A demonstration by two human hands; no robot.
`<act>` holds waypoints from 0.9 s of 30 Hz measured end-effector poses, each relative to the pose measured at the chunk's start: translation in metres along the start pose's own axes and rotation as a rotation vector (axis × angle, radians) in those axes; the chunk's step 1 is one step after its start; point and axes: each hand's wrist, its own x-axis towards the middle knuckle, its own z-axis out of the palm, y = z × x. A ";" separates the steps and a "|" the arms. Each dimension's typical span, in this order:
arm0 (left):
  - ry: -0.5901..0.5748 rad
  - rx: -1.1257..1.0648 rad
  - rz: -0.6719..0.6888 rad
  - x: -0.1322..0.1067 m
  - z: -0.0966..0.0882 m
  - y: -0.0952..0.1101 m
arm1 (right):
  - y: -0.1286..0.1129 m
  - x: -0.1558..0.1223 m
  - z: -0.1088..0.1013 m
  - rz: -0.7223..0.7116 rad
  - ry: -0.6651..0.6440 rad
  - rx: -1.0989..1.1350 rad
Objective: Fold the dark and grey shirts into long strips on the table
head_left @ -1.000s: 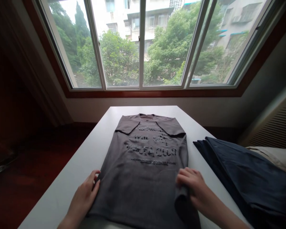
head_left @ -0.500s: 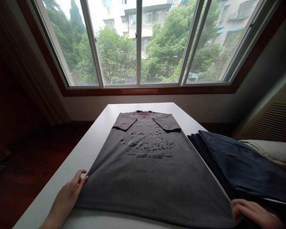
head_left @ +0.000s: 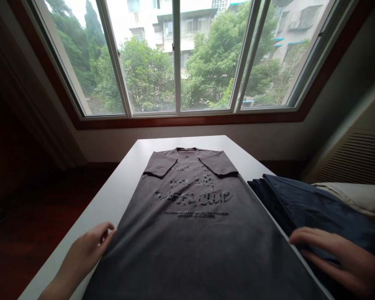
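Note:
A grey T-shirt (head_left: 190, 233) with dark lettering lies flat on a white table (head_left: 112, 200), collar away from me, both sleeves folded in over the chest. My left hand (head_left: 87, 250) hovers at the shirt's lower left edge, fingers loosely curled and apart, holding nothing. My right hand (head_left: 340, 258) lies flat with fingers stretched out on dark navy cloth (head_left: 315, 208) just right of the shirt.
The navy cloth is a pile at the table's right side, with a beige piece (head_left: 356, 198) behind it. A wide window (head_left: 178, 58) faces the table. Dark red floor (head_left: 28, 225) lies to the left, a louvred panel (head_left: 359, 156) to the right.
The shirt's lower part has been spread out wide and flat. My right hand has gone from the shirt's lower right corner up onto the navy cloth. My left hand has let go of the edge.

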 end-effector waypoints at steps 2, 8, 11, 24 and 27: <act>0.021 0.037 0.144 0.043 -0.003 0.031 | -0.015 0.062 -0.010 -0.046 -0.198 -0.012; 0.013 0.228 0.310 0.205 0.029 0.142 | -0.050 0.247 0.033 0.043 -0.316 -0.279; -0.003 0.263 0.283 0.270 0.056 0.186 | -0.054 0.306 0.064 0.149 -0.292 -0.434; 0.067 0.232 0.120 0.364 0.074 0.193 | -0.050 0.385 0.136 0.072 -0.275 -0.570; 0.157 0.190 0.011 0.368 0.042 0.138 | -0.048 0.388 0.138 0.051 -0.263 -0.579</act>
